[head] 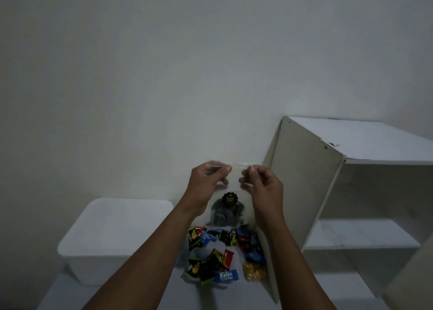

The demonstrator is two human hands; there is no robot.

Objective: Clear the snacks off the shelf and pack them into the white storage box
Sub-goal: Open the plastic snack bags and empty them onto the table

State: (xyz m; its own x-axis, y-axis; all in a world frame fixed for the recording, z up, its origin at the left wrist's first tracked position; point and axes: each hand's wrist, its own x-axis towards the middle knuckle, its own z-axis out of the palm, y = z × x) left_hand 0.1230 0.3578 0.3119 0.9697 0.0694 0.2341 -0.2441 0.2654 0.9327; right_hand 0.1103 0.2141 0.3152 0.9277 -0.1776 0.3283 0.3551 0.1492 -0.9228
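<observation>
Head view, left to right. Far left of the fingers and lower: white storage box (pixel 112 237), lid on, resting on a pale surface (pixel 63 293). Left hand (pixel 206 183) raised, thumb and fingertips (pixel 226 168) pinched shut on the left top corner of a clear plastic bag (pixel 228 212). Bag hanging straight down between both hands, top edge stretched taut from one pinch to the other, dark round biscuits gathered at the bottom under a black scalloped label. Right hand (pixel 264 185) level with the left, fingers closed on the bag's right top corner. Below the hanging bag, well under the fingers: heap of small wrapped snacks (pixel 218 255) in black, red and blue wrappers on the pale surface, one blue wrapper reading "Kalpa", and a clear packet of yellowish nuts (pixel 254 272) at the heap's right edge. Right of the fingers: white shelf unit (pixel 356 141), open shelves bare, standing beside the heap.
</observation>
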